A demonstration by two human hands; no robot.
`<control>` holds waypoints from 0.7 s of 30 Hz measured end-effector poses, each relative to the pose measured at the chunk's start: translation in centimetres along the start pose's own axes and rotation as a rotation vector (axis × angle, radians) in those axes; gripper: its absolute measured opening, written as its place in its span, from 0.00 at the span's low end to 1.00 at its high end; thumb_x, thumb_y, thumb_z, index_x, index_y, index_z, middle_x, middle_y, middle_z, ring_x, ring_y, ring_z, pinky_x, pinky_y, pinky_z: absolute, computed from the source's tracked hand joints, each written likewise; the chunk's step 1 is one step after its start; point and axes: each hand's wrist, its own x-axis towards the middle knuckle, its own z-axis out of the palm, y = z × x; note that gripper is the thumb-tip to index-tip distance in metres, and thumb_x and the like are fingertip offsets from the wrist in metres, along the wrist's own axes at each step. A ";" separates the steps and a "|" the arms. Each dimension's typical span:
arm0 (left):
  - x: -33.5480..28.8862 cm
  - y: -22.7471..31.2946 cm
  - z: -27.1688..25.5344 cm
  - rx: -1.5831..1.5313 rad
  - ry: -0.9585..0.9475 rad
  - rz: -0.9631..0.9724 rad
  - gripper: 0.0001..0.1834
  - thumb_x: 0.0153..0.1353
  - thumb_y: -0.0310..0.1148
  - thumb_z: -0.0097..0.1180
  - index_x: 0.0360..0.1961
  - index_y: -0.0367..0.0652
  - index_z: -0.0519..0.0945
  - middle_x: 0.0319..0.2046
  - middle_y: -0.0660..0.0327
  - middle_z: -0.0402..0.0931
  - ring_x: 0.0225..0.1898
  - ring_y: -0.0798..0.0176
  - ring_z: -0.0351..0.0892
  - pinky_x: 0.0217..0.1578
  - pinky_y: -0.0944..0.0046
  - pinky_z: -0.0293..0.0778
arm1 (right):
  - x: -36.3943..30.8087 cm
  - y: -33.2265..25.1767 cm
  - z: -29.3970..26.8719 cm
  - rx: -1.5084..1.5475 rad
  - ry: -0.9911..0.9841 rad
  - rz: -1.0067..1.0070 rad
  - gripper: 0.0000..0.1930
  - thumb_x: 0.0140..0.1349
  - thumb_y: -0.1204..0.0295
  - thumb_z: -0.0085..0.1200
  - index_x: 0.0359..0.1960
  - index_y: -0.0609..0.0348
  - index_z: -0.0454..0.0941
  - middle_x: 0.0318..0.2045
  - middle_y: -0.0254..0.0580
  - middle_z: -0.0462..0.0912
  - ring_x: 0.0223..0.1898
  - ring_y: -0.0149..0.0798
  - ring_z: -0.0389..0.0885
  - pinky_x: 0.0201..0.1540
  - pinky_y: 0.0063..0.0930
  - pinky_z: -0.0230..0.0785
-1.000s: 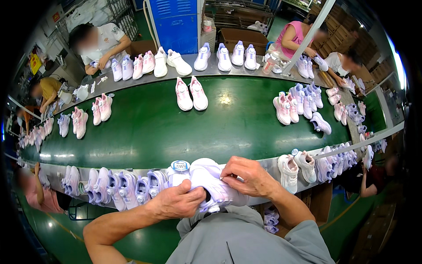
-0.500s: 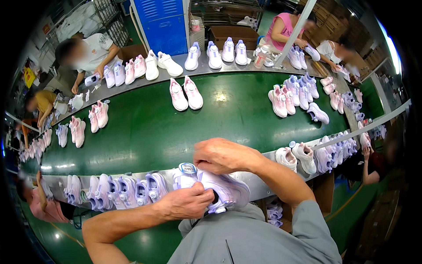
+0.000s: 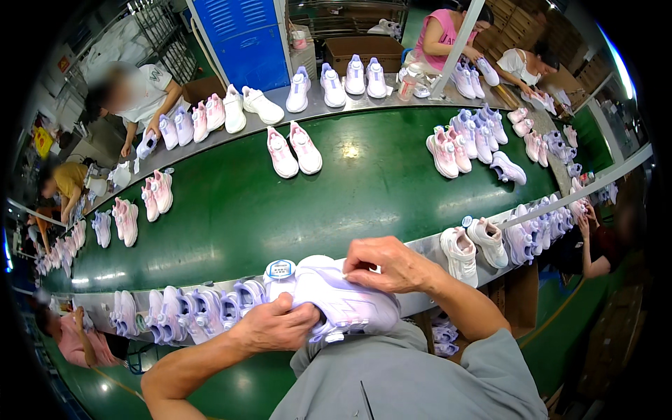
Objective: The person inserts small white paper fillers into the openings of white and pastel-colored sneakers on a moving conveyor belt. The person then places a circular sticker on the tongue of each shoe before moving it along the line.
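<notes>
One lavender-white shoe point(image 3: 346, 301), gripped by the left hand point(image 3: 280, 325), overlaps the metal surface's point(image 3: 414, 304) near edge; the pinched right hand point(image 3: 392, 267) has shifted rightward, uncovering more shoe.

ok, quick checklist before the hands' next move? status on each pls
1. Left hand gripping the lilac-and-white sneaker at its collar: ok.
2. Right hand free: not ok, fingers are at the same sneaker's side.
3. What the right fingertips pinch: cannot tell, too small.
4. Sneaker's inside visible: not ok, left hand covers most of the opening.
5. Round blue-edged tag uncovered by hands: ok.
6. White sneaker pair standing upright: ok.
</notes>
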 end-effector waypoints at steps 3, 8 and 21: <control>-0.5 -0.4 -0.6 0.008 -0.042 -0.009 0.10 0.41 0.38 0.60 0.26 0.47 0.83 0.33 0.69 0.74 0.40 0.68 0.69 0.40 0.61 0.61 | -2.0 0.3 -0.3 -0.026 -0.047 0.030 0.04 0.65 0.76 0.62 0.40 0.60 0.81 0.36 0.45 0.83 0.38 0.49 0.84 0.41 0.40 0.76; 0.0 -0.6 -0.4 0.015 -0.032 0.047 0.11 0.43 0.37 0.60 0.28 0.46 0.84 0.35 0.69 0.76 0.41 0.68 0.71 0.39 0.61 0.61 | -1.9 0.0 0.3 -0.039 -0.018 -0.060 0.05 0.65 0.77 0.62 0.39 0.60 0.78 0.34 0.45 0.80 0.35 0.49 0.80 0.39 0.41 0.73; -2.0 -0.7 -0.7 -0.004 -0.068 -0.084 0.09 0.43 0.34 0.65 0.28 0.48 0.87 0.38 0.72 0.81 0.39 0.72 0.77 0.40 0.57 0.65 | -4.8 0.5 -0.1 -0.008 0.015 0.004 0.05 0.65 0.76 0.61 0.40 0.60 0.78 0.35 0.45 0.79 0.37 0.50 0.80 0.40 0.42 0.73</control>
